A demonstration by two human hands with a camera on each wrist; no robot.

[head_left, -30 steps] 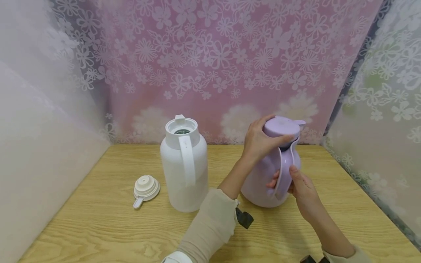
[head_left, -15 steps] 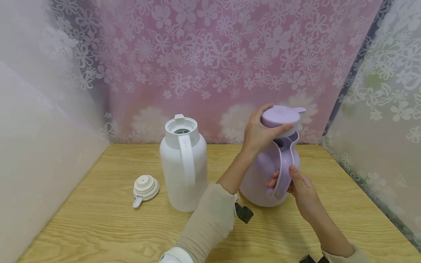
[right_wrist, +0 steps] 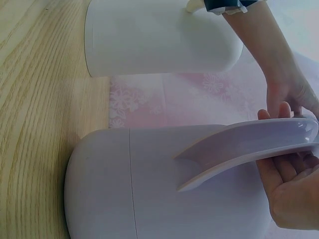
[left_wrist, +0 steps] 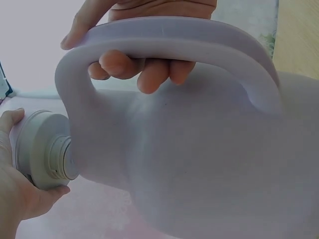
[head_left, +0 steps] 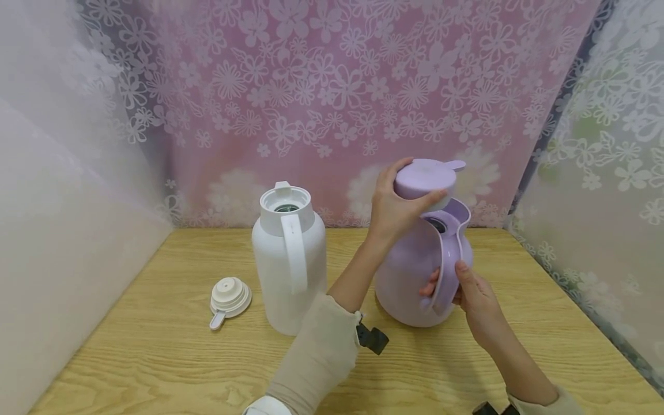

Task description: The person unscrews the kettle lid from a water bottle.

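Note:
A lilac thermos jug [head_left: 410, 276] stands upright on the wooden table, its mouth uncovered. My right hand [head_left: 479, 308] grips its handle [head_left: 450, 271], the fingers passing through the loop. Just above the mouth and to its left, my left hand [head_left: 396, 210] holds the round lilac lid [head_left: 426, 177] by its sides, thumb in front. In the left wrist view the lid's pale stepped underside [left_wrist: 47, 149] shows beside the jug's neck. A white thermos jug [head_left: 290, 271] stands upright to the left, uncovered, its handle facing me. Left of it a cream lid [head_left: 230, 297] lies with its stepped side up.
The wooden table [head_left: 155, 357] reaches back to a pink flowered curtain [head_left: 332, 104]. Pale sheets close off the left [head_left: 67, 202] and right sides. Black wrist camera mounts [head_left: 372, 338] sit at both sleeves.
The left hand has lifted the lilac lid off the jug, then carried it up and to the left, uncovering the mouth. The right hand keeps its grip on the handle.

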